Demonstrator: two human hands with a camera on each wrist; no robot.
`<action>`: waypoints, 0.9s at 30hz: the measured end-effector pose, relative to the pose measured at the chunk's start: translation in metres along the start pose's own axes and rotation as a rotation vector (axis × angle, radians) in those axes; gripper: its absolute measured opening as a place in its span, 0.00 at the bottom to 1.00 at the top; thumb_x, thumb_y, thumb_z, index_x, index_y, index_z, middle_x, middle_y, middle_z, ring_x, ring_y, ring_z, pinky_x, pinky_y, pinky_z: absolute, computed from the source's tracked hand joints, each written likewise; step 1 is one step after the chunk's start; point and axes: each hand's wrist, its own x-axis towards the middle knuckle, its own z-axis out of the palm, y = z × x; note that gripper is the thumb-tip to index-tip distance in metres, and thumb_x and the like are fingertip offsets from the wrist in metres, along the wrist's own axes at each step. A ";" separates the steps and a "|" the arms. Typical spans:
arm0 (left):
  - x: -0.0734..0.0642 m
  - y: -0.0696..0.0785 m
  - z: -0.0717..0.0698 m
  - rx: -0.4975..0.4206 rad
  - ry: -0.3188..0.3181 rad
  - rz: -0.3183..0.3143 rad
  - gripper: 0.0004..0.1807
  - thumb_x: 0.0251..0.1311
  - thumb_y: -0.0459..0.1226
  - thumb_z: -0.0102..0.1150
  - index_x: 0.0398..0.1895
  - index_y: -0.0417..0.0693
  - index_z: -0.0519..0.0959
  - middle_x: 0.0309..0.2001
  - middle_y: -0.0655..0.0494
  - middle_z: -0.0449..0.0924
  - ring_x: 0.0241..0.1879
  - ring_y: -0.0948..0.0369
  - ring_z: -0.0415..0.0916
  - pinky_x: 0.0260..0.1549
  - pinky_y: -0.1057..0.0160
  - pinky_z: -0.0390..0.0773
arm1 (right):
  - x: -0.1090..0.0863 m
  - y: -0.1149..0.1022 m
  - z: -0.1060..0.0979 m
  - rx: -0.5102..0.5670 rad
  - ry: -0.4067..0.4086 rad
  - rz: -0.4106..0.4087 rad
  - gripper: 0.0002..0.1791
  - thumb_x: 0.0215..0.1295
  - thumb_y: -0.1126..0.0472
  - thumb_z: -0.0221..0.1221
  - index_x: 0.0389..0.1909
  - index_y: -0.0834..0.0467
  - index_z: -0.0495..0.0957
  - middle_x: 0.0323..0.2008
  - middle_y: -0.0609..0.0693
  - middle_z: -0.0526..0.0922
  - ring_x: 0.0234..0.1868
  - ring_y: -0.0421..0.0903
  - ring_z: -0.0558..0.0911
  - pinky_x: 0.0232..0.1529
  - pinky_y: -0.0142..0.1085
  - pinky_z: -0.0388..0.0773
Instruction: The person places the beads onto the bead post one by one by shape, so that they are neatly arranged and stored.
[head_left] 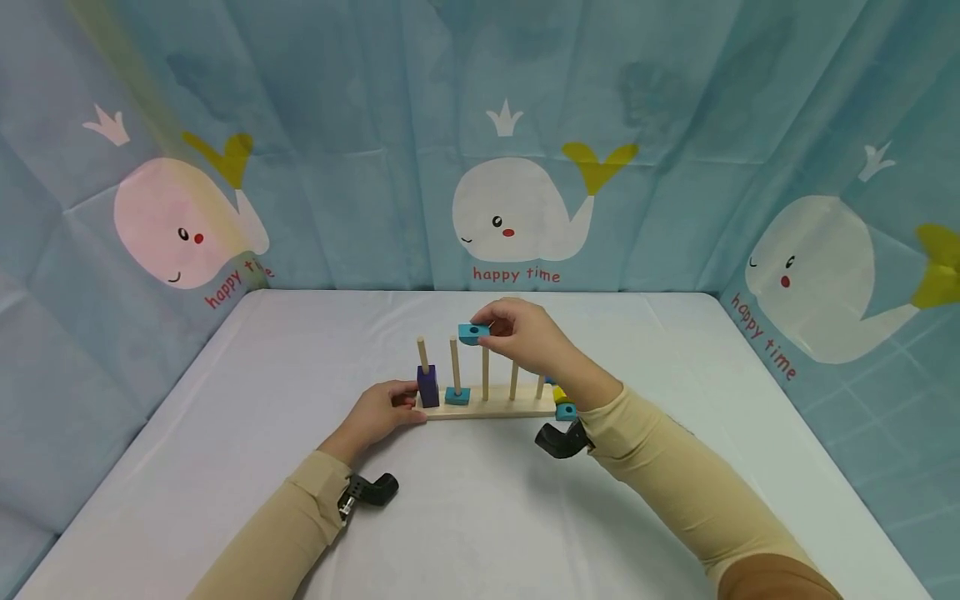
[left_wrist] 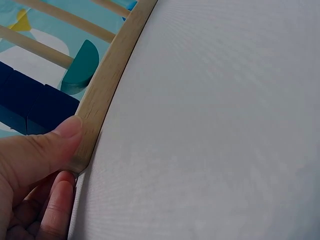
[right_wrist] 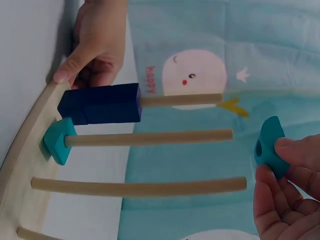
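My right hand (head_left: 521,335) pinches a teal half-round block (head_left: 469,332) with a hole through it, held above the peg tops and apart from them. My left hand (head_left: 384,412) grips the left end of a wooden peg board (head_left: 487,408), its thumb on the board's edge in the left wrist view. Dark blue square blocks (right_wrist: 100,104) are stacked on the leftmost peg. On the second peg, one teal half-round block (right_wrist: 61,141) lies at the base. The third peg (right_wrist: 140,186) is bare.
Beside the board's right end lie a teal block (head_left: 566,412) and a yellow block (head_left: 559,394), partly behind the right wrist. A white cloth (head_left: 480,517) covers the table. A blue curtain (head_left: 360,217) with whale prints hangs behind.
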 end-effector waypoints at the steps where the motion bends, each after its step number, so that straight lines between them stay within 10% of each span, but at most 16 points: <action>1: 0.000 0.000 0.000 0.002 0.000 -0.001 0.34 0.43 0.45 0.71 0.57 0.46 0.74 0.42 0.55 0.78 0.42 0.59 0.72 0.45 0.56 0.71 | 0.002 -0.001 0.002 -0.006 0.006 -0.007 0.11 0.59 0.63 0.61 0.43 0.57 0.79 0.40 0.48 0.77 0.36 0.42 0.77 0.40 0.32 0.76; 27: 0.002 -0.004 0.000 -0.007 0.007 0.030 0.34 0.43 0.45 0.71 0.56 0.44 0.74 0.41 0.54 0.79 0.41 0.60 0.73 0.42 0.57 0.72 | 0.017 0.002 0.035 -0.021 0.012 0.039 0.08 0.60 0.64 0.58 0.41 0.56 0.78 0.40 0.51 0.76 0.38 0.41 0.77 0.37 0.32 0.75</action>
